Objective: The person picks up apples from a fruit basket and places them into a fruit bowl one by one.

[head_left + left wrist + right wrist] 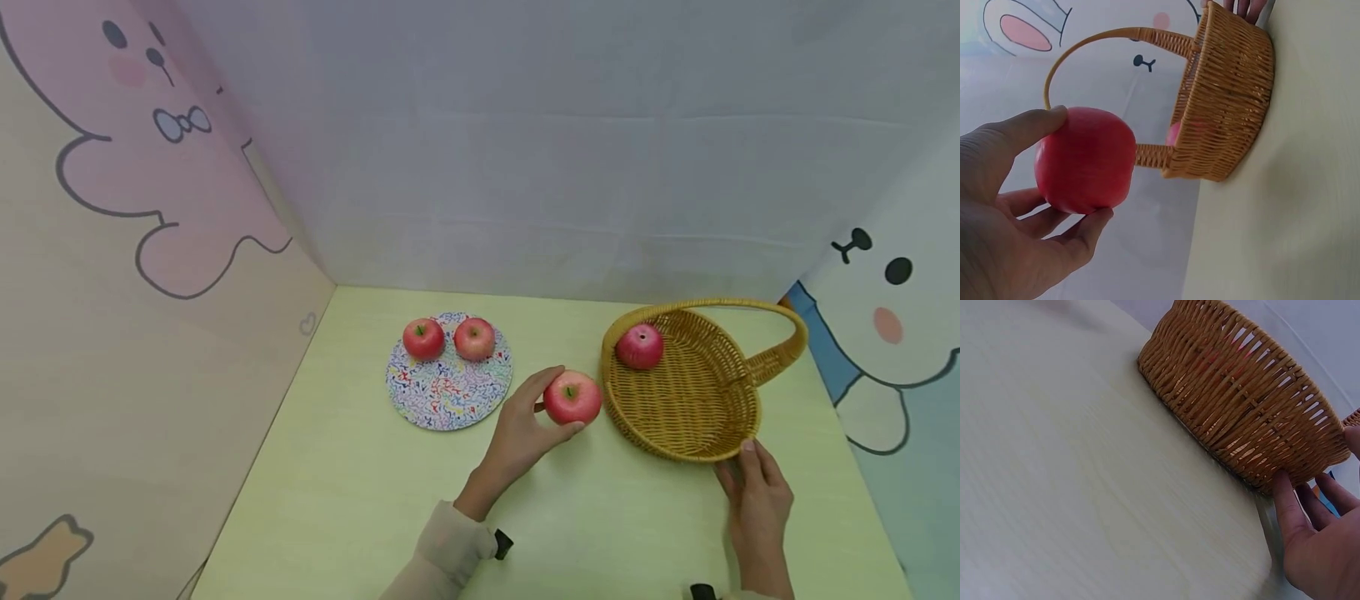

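Note:
My left hand (522, 433) holds a red apple (572, 397) between thumb and fingers, lifted above the table just left of the basket. The wicker basket (682, 454) is tan, round and has an arched handle. One pinkish-red apple (640, 347) lies inside at its left wall. With the thumb at the rim and fingers against the outer wall, my right hand (757, 500) grips the basket's near right side. In the right wrist view, the fingertips (1282, 481) touch the woven wall low down.
Two more red apples, one on the left (423, 339) and one on the right (474, 339), sit on a round multicoloured patterned mat (442, 400). Pale wood covers the table (322, 483). A grey back wall (487, 167) and cartoon-printed side panels enclose it.

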Tool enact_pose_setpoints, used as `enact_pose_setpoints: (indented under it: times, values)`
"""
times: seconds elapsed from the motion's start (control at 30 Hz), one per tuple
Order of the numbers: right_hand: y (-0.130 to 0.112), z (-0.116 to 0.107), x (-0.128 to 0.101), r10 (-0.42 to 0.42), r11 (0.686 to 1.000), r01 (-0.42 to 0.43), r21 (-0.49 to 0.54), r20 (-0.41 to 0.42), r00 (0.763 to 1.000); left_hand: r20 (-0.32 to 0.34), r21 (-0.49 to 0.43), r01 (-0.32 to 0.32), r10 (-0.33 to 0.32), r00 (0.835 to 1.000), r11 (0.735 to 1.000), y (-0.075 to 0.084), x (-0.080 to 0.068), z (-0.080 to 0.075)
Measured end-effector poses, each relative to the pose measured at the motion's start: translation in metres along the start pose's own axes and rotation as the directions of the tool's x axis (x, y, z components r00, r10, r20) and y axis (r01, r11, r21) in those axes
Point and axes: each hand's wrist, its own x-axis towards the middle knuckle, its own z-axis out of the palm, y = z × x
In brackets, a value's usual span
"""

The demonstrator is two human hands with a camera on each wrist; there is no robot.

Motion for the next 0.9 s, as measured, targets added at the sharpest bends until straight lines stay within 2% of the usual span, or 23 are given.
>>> enact_pose_setpoints:
  times: [0.33,0.53,0.9]
  values:
    - [0.0,0.0,-0.001,0.011,1.0,-0.011,0.0,-0.001,1.0,-0.112,-0.019,0.064,-0.066,0.992,0.998,-0.018,-0.006,-0.017]
    - [0.001,0.003,-0.001,-0.001,1.0,0.001,-0.011,0.027,1.0,-0.215,0.006,0.093,-0.09,0.972,0.996,-0.033,-0.013,-0.032]
    - [-0.002,0.001,-0.003,-0.008,1.0,0.008,-0.022,0.029,1.0,-0.313,0.02,0.111,-0.099,0.945,0.994,-0.05,-0.016,-0.056]
